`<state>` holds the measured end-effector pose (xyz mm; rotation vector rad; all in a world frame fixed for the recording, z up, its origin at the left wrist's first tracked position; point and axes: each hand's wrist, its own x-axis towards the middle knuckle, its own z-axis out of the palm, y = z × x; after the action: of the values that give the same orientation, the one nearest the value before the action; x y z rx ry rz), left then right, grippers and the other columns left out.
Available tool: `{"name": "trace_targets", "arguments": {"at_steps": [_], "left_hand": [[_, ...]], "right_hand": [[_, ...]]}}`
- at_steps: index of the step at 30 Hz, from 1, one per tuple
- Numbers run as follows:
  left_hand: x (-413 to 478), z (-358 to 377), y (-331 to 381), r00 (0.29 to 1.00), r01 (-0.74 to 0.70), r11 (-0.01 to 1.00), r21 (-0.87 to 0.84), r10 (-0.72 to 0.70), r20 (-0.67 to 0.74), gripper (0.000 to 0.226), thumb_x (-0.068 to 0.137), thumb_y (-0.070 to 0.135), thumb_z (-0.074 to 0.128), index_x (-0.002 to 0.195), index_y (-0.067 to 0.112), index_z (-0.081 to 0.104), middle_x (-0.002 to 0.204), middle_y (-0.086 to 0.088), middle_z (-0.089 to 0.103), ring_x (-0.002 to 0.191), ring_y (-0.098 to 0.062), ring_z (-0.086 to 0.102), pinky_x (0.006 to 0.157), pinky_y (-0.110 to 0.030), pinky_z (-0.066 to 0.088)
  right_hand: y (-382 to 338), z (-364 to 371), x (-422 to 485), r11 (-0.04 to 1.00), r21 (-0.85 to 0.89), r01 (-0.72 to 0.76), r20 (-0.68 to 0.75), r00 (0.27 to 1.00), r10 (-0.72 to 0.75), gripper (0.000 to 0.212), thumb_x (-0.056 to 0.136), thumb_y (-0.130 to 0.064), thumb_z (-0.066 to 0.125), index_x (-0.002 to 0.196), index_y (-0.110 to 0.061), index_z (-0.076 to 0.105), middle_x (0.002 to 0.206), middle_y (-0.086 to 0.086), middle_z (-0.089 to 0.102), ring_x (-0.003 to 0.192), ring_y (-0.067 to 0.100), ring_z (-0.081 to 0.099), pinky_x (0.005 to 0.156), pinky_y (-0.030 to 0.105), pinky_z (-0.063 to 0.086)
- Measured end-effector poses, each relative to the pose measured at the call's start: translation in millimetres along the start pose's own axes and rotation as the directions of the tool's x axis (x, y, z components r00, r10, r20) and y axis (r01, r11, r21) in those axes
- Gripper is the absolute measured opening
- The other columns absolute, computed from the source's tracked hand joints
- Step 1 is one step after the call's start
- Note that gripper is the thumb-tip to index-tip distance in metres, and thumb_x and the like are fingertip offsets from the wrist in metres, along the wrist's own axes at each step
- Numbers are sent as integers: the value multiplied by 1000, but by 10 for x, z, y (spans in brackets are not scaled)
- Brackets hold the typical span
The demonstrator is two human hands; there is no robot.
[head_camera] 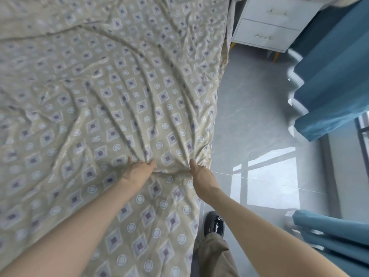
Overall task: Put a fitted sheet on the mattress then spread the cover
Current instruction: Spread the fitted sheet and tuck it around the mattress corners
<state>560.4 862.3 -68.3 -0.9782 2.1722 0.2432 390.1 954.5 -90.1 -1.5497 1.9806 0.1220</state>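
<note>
A beige cover (111,92) with purple diamonds and white circles lies wrinkled over the whole bed, hiding the mattress and any sheet beneath. My left hand (139,167) grips a bunch of the cover near the bed's right edge. A little to its right, my right hand (199,169) pinches the cover's edge where it hangs toward the floor. Creases fan out across the fabric from both grips. A sagging fold runs between the two hands.
Grey glossy floor tiles (259,116) run along the bed's right side. A white two-drawer nightstand (267,25) stands at the far right. Blue curtains (331,86) hang on the right, by a window. My black shoe (214,222) and trouser leg stand beside the bed.
</note>
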Motion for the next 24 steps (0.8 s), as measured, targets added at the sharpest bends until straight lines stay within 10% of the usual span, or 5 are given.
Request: {"name": "trace_targets", "arguments": {"at_steps": [12,24], "left_hand": [[-257,113,-64,994,-71,997,-10,71,86,47,89,-6,39,133,9,32,116,-13,53,98,-26,54,80,-32,43],[-623,732,11,999,-15,997,-80,18,31,62,85,-3,55,140,15,35,145,-5,27,129,-23,36,103,-34,38]], "right_hand": [[-122,87,-146,996,-89,7,144,990,6,41,88,12,42,125,-5,36,115,17,57,103,35,58,71,33,36],[-162,542,-485,990,-121,67,-84,993,-77,32,88,-6,47,119,-11,45,122,6,42,114,28,39,90,35,37]]}}
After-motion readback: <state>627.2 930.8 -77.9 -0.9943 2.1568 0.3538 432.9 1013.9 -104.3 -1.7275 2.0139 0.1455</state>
